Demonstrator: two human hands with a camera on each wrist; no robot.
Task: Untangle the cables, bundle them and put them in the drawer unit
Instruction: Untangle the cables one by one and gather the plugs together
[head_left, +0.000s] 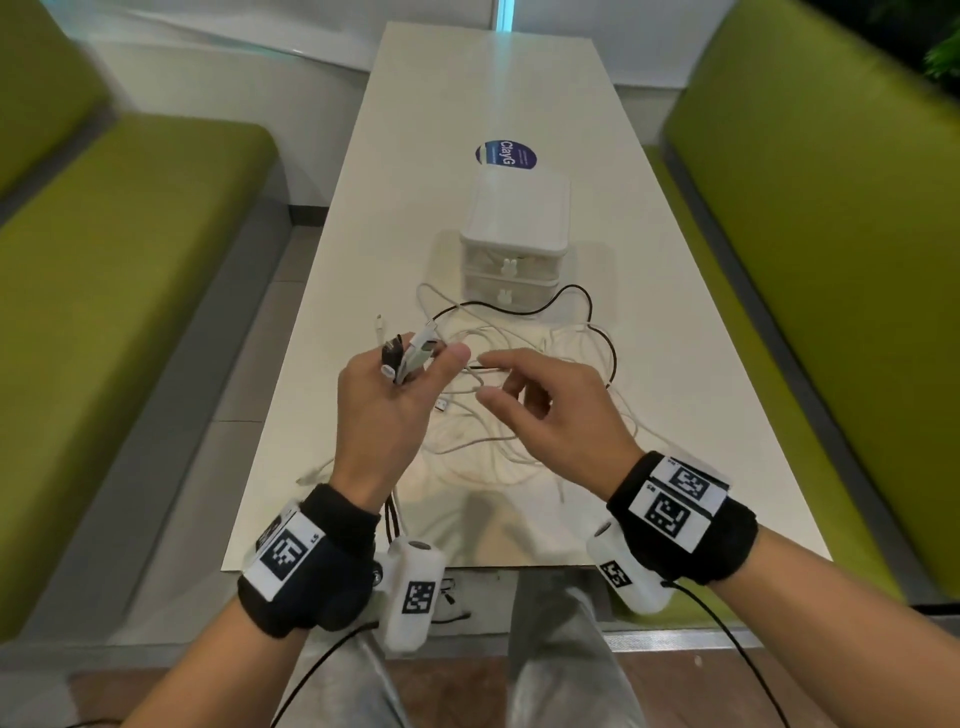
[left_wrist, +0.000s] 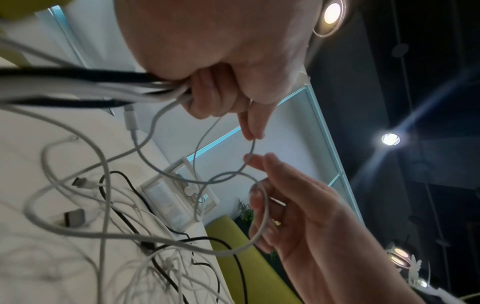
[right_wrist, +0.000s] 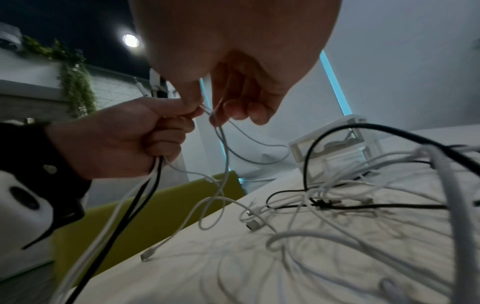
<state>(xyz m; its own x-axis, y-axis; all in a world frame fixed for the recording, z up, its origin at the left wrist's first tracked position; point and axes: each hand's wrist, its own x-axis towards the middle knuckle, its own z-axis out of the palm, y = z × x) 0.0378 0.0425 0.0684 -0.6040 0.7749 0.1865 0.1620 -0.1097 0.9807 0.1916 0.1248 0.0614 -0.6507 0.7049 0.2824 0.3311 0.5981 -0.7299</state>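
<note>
My left hand is raised over the table and grips a bunch of cable ends, black and white plugs sticking up past its fingers. Their cords hang below the fist. A thin white cable loops from those fingers to my right hand, whose curled fingers hook the loop. The rest of the tangle of white and black cables lies on the table under both hands. The white drawer unit stands just beyond, both drawers closed.
The long white table runs away from me, with a round blue sticker behind the drawer unit. Green benches flank it on the left and right. A black cable curves beside the unit's front.
</note>
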